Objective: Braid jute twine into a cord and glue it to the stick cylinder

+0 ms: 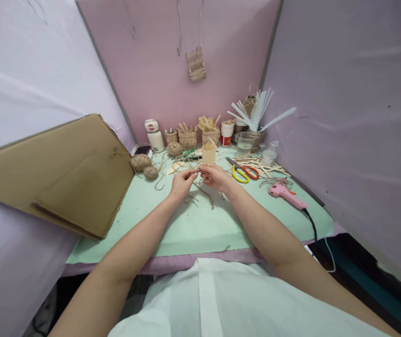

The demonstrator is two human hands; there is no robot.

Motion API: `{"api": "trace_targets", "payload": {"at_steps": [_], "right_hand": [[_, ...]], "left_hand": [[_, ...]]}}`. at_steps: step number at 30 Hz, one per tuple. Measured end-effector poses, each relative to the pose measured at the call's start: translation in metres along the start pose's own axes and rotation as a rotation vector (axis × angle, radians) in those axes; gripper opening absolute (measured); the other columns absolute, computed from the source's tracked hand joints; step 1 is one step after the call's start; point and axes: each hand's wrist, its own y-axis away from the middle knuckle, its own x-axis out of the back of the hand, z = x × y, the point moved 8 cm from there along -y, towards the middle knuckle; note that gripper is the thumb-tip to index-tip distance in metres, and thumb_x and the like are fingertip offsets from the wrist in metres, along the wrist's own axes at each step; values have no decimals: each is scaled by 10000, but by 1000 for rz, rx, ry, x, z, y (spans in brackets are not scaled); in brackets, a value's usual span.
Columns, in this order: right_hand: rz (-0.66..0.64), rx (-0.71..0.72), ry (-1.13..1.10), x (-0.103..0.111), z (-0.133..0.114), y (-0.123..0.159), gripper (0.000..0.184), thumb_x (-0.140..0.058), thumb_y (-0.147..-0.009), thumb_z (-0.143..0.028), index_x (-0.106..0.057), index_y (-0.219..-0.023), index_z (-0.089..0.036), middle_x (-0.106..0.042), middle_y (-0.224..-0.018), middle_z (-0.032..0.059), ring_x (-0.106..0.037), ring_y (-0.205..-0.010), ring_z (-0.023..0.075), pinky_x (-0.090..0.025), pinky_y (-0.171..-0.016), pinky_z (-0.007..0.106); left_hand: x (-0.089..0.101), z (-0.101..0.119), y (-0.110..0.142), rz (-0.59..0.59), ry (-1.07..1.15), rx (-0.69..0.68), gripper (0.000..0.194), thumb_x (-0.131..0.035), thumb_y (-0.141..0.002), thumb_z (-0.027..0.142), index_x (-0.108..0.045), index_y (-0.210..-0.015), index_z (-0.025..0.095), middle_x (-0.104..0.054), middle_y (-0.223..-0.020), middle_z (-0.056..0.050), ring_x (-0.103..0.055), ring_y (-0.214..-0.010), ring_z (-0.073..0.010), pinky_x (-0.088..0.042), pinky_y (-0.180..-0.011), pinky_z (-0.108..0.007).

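Wooden-stick panel (208, 153): upright or nearly so, just above the bench (186, 234), at about 12 to 1 o'clock from where the fingertips meet. Long axis appears to run 12 to 6, along the sticks; lower edge hidden behind the knuckles. The right hand (216, 177) is the nearer, directly at the panel's 6 o'clock; the left hand (182, 181) sits at its 7 to 8 o'clock. Fingers of both hands closed in a pinch, tips together or almost so; whatever lies between them is too small to make out. Cannot tell whether the right fingers also grip the panel's base or merely overlap it in this view. Judgement: the relation that matters is this short offset, panel beyond the pinch, right side closer. Loose twine pieces (208, 194) lie at 6 o'clock from the pinch; scissors (236, 166) near the right hand, at 3 o'clock.
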Motion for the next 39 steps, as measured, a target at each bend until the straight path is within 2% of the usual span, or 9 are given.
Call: {"api": "trace_targets", "payload": {"at_steps": [5,8,13,17,22,26,31,34,39], "right_hand": [[-30,33,67,-3,-4,1,225,-711,-595,-263,-557,-741,-187,-503,-643,-52,-336,-514,53,-182,-433,192],[-28,101,160,-4,-7,1,240,-707,-599,-326,-563,-737,-193,-477,-621,-60,-335,-516,55,-205,-445,193],[148,264,413,8,-16,1,224,-647,-654,-397,-596,-714,-186,-455,-559,-55,-357,-517,73,-288,-474,208],[186,330,547,9,-19,1,222,-616,-679,-395,-620,-704,-175,-511,-568,-34,-419,-548,92,-349,-519,225],[183,405,653,5,-24,4,215,-589,-703,-371,-649,-713,-165,-592,-621,-7,-489,-595,113,-390,-583,244],[206,496,760,2,-29,6,218,-575,-720,-356,-668,-706,-160,-644,-684,18,-531,-649,134,-404,-632,260],[230,602,893,-2,-33,11,190,-559,-749,-325,-671,-713,-175,-637,-690,19,-525,-666,138,-388,-649,262],[217,605,932,-3,-32,12,184,-539,-767,-308,-662,-708,-185,-620,-674,10,-510,-649,134,-371,-640,259],[182,508,917,-4,-28,10,172,-517,-770,-276,-630,-683,-181,-600,-654,-5,-501,-637,130,-359,-638,254]], "left_hand": [[1,1,-1,4,-1,10,247,-621,-732,323,-726,-869,147,-646,-697,-24,-472,-594,-108,-369,-579,-242],[1,4,0,0,-11,15,255,-609,-736,329,-724,-865,141,-631,-674,-18,-469,-586,-107,-365,-576,-243],[-1,9,2,-24,-36,18,281,-614,-734,387,-728,-822,145,-649,-700,-22,-514,-636,-130,-384,-612,-255],[1,11,3,-14,-48,11,297,-615,-732,418,-726,-770,146,-671,-737,-34,-545,-704,-154,-401,-657,-263],[3,11,3,6,-94,20,263,-599,-733,385,-705,-700,147,-631,-660,-14,-513,-657,-141,-384,-620,-251],[4,11,3,15,-149,31,234,-571,-736,332,-686,-652,146,-590,-603,1,-490,-626,-132,-369,-601,-246],[2,10,4,7,-166,20,209,-554,-730,283,-680,-629,149,-594,-606,-3,-504,-643,-138,-372,-616,-246],[4,10,4,27,-150,14,193,-559,-723,264,-680,-622,153,-593,-599,-4,-507,-647,-141,-373,-617,-246],[4,9,5,33,-104,14,173,-577,-715,265,-684,-630,159,-597,-609,-6,-511,-657,-145,-370,-616,-246]]}}
